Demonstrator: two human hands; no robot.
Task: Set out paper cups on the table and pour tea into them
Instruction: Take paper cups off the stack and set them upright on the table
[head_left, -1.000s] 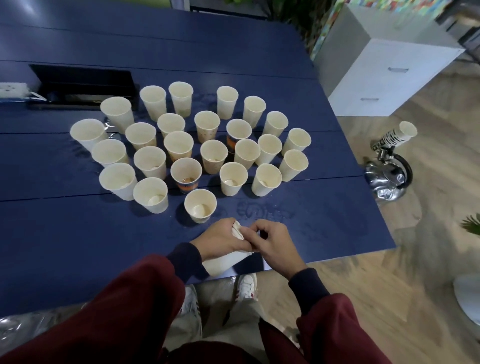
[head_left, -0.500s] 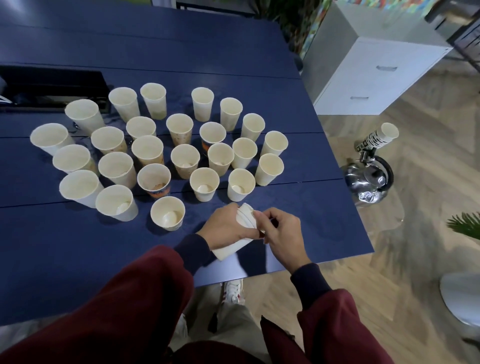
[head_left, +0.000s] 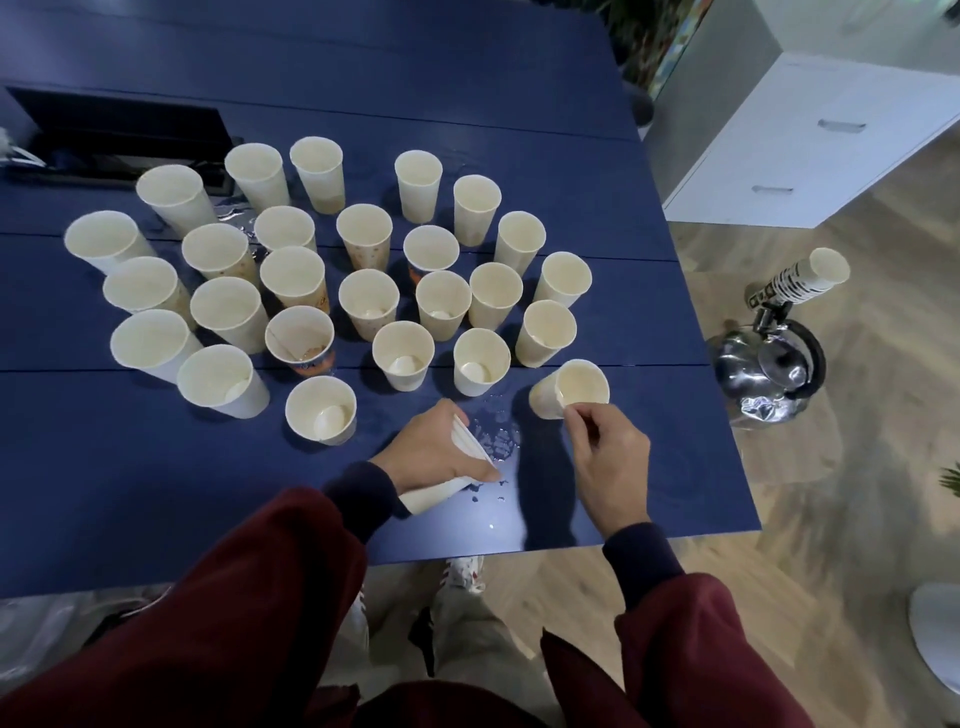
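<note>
Several white paper cups (head_left: 402, 354) stand upright in a cluster on the blue table (head_left: 104, 467); one cup (head_left: 300, 340) holds a little brown tea. My left hand (head_left: 434, 451) grips a short stack of nested cups (head_left: 436, 491) lying near the table's front edge. My right hand (head_left: 608, 460) pinches the rim of a single cup (head_left: 569, 389), tilted, just right of the cluster's front row. A steel kettle (head_left: 769, 371) sits on the floor to the right, with a stack of cups (head_left: 808, 275) at its handle.
Water drops glisten on the table (head_left: 498, 441) between my hands. A black cable box (head_left: 119, 135) lies at the back left. A white drawer cabinet (head_left: 810, 145) stands on the wooden floor at the right. My shoes (head_left: 467, 571) show below the table edge.
My right hand has pulled one cup off the stack and carried it right and forward to the cluster's edge. My left hand keeps the rest of the stack.
</note>
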